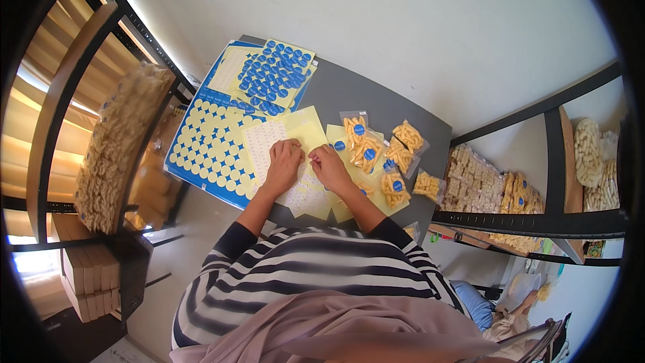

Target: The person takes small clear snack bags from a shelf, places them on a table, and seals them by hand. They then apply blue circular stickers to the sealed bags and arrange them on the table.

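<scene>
My left hand (284, 162) rests over a sheet of small white labels (258, 150), its fingers bent inward. Close beside it, my right hand (328, 165) has its thumb and fingertips drawn together. Whether a small label sits between the fingers of either hand is too small to tell. Under and around both hands lie yellow backing paper (308, 122) and more white labels (310, 202). Just right of my right hand, clear bags of yellow stick snacks (367, 155) bear round blue stickers. A loose-looking blue sticker (339, 145) is on the yellow paper there.
Sheets of round blue stickers (277, 73) are stacked at the back left of the grey table (335, 91). A large blue sheet with yellow circles (211, 148) overhangs the left edge. Racks of bagged snacks (121, 146) flank both sides. Another person (496, 315) sits at lower right.
</scene>
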`<state>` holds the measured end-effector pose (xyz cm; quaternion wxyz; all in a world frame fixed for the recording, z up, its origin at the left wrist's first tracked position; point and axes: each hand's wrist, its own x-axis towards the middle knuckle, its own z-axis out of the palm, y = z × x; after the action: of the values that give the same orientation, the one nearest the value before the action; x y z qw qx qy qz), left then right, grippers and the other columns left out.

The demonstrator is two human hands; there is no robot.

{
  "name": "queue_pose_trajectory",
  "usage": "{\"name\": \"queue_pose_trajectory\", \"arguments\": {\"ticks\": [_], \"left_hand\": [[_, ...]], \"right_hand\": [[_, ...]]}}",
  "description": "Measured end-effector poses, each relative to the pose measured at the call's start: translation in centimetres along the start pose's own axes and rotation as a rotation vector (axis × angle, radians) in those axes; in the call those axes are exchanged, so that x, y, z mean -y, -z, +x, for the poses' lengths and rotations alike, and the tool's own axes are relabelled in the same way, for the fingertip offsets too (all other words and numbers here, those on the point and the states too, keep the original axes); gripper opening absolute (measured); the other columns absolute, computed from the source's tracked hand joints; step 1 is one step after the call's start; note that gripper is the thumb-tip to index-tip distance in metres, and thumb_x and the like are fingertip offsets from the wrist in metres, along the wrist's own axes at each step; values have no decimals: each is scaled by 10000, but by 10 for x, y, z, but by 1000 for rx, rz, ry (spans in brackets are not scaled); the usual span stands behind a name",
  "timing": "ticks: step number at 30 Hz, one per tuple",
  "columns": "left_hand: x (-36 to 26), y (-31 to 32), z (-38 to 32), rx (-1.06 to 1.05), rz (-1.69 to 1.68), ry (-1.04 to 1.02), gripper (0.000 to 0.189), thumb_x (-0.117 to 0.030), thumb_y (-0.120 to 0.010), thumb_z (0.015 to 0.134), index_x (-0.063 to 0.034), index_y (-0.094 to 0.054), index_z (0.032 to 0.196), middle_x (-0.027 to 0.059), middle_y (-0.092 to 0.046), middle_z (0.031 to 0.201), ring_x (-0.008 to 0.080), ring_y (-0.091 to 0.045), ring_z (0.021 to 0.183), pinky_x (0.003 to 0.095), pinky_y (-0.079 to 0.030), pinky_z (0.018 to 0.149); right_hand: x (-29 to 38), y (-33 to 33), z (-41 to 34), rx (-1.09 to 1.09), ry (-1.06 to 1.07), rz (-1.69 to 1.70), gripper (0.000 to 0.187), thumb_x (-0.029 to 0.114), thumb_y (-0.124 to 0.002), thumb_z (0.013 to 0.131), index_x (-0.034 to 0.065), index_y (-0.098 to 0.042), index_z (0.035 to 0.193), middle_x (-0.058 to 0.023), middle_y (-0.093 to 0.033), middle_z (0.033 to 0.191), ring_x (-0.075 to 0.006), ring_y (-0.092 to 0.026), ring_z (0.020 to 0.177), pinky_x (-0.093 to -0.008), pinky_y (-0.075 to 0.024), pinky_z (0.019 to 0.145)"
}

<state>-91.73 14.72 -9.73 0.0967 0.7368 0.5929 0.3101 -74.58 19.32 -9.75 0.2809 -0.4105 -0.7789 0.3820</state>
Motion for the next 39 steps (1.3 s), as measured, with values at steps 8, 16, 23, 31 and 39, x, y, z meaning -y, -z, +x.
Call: {"name": "queue_pose_trajectory", "arguments": {"ticks": [8, 16, 23, 31, 39], "left_hand": [[8, 1, 3, -19, -226, 136, 119, -34, -626, 834, -71, -592, 942, 121, -529, 1221, 341, -454, 1151, 444, -332, 1010], [-13, 22, 18, -16, -278, 98, 141, -5, -615, 847, -78, -567, 957, 108, -561, 1178, 335, -475, 1106, 442, -361, 960], [-48, 33, 29, 116, -407, 158, 108, 11, -585, 879, -42, -558, 968, 134, -601, 1037, 346, -519, 1022, 428, -410, 906], [-68, 39, 37, 158, -497, 114, 89, -29, -637, 894, -10, -605, 975, 129, -637, 952, 311, -583, 923, 387, -458, 837], [-87, 38, 37, 208, -729, 188, 225, -44, -664, 911, 5, -571, 1109, 120, -644, 979, 231, -620, 949, 341, -492, 855]], "right_hand": [[-2, 0, 2, 10, 4, -58, 141, 0, -655, 813, 18, -616, 948, -147, -613, 940, -328, -608, 925, -408, -495, 813], [20, 25, 2, -49, -66, 113, 135, 77, -716, 864, -2, -658, 958, -101, -659, 892, -199, -652, 807, -299, -523, 748], [42, 45, -9, -117, -183, 281, 172, 114, -725, 873, -7, -635, 957, -87, -686, 887, -168, -663, 807, -294, -520, 749], [41, 60, -31, -167, -255, 415, 151, 90, -697, 878, 11, -635, 990, -46, -673, 879, -122, -649, 809, -279, -513, 732], [33, 67, -45, -284, -239, 592, 175, 78, -695, 881, 19, -603, 1017, -23, -632, 895, -92, -610, 833, -254, -495, 754]]}}
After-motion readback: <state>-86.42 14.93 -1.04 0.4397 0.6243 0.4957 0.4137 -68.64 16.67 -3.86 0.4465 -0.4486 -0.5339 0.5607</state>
